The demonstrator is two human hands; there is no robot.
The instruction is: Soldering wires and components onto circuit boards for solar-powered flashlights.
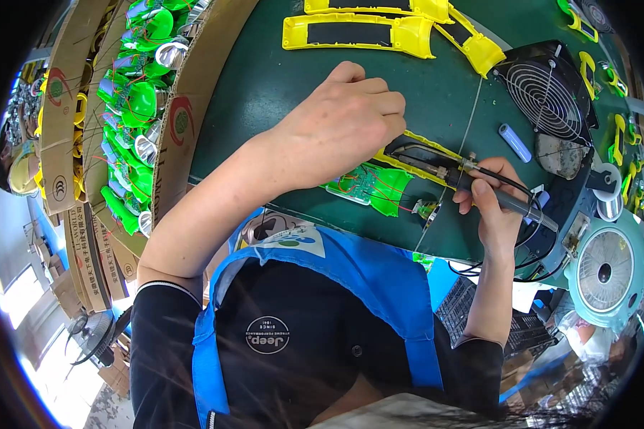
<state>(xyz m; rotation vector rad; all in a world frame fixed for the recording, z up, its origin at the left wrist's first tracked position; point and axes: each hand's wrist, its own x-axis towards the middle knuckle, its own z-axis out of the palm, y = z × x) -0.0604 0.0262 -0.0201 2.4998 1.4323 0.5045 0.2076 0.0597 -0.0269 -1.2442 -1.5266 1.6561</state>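
Note:
My left hand [354,118] is closed, its curled fingers bent down over one end of a yellow plastic shell [411,169]. Its fingertips are hidden, so what they pinch cannot be made out. In my right hand [495,218] is a soldering iron [514,203] with a dark handle and a thin metal feed tube beside it. The iron points left over the yellow shell. Just below lies a green plastic housing [390,187] with a circuit board and red wires. A small round board [427,209] hangs from those wires at its right.
Several yellow shells [350,33] lie at the far side of the green table [250,93]. A black fan [544,93], a blue battery cell [515,143] and a solder spool [608,191] are at the right. A cardboard box [186,125] of green assemblies stands left. A teal fan [587,304] sits lower right.

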